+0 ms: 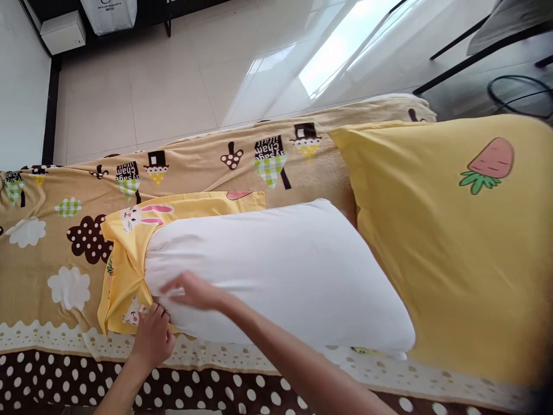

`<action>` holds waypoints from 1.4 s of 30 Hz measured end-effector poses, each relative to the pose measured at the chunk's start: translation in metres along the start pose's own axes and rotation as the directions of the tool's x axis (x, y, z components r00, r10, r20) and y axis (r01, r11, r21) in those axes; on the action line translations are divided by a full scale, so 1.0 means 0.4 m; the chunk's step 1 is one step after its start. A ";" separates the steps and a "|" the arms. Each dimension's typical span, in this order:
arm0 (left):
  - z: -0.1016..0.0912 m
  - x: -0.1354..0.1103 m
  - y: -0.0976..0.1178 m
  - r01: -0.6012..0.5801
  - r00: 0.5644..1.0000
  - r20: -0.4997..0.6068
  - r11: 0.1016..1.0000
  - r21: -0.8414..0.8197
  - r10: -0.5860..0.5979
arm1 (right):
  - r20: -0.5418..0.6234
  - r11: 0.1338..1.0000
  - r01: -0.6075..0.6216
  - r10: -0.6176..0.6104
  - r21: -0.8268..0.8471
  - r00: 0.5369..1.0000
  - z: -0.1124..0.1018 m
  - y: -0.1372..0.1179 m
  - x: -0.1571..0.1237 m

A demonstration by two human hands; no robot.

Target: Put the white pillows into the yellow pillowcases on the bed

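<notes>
A white pillow (276,271) lies flat, its left end tucked partly into the yellow pillowcase (125,242) with rabbit prints. More of the yellow cloth shows along the pillow's far side. My left hand (153,337) is closed with curled fingers on the near edge of the pillowcase opening, beside the pillow's left corner. Over the pillow's left end is my right hand (194,290), slightly blurred, its fingers stretched and apart toward the case opening. Nothing shows in my right hand.
A larger yellow pillow (432,242) with a carrot print rests at the right. Beneath everything spreads a brown patterned blanket (26,294). Beyond its far edge are the tiled floor (168,86), a white box (64,33) and a dark cable loop (518,98).
</notes>
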State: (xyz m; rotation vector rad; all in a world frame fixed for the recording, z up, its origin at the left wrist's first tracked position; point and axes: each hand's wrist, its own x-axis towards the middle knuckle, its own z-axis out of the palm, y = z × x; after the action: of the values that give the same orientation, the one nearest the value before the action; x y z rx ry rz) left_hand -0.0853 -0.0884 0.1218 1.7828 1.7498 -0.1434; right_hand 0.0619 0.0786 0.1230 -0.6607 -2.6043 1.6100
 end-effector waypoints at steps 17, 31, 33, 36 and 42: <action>-0.189 0.336 -0.045 0.421 0.863 -0.286 0.906 -0.051 -0.417 | -0.267 0.774 -0.385 0.285 -0.502 0.921 0.007 0.048 0.062; -0.189 0.254 0.030 -0.005 0.946 -0.217 0.662 -0.750 -0.239 | -0.252 0.814 -0.283 0.174 -0.507 0.952 0.055 0.013 0.081; -0.188 0.230 0.070 -0.047 0.958 -0.204 0.592 -0.804 -0.201 | -0.289 0.824 -0.301 0.176 -0.479 0.941 0.048 0.036 0.099; -0.205 0.228 0.039 0.037 0.892 -0.284 0.684 -0.728 -0.351 | -0.333 0.831 -0.326 0.182 -0.452 0.925 0.029 0.060 0.113; -0.230 0.267 -0.099 0.266 0.791 -0.471 0.912 -0.312 -0.391 | -0.346 0.900 -0.181 0.036 -0.397 0.938 -0.019 0.082 0.007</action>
State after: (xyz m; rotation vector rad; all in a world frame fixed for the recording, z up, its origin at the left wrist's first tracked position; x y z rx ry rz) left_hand -0.1419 0.0462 0.1286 1.4037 2.3518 0.4362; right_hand 0.0725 0.0985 0.0978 -1.0128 -2.7002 0.8391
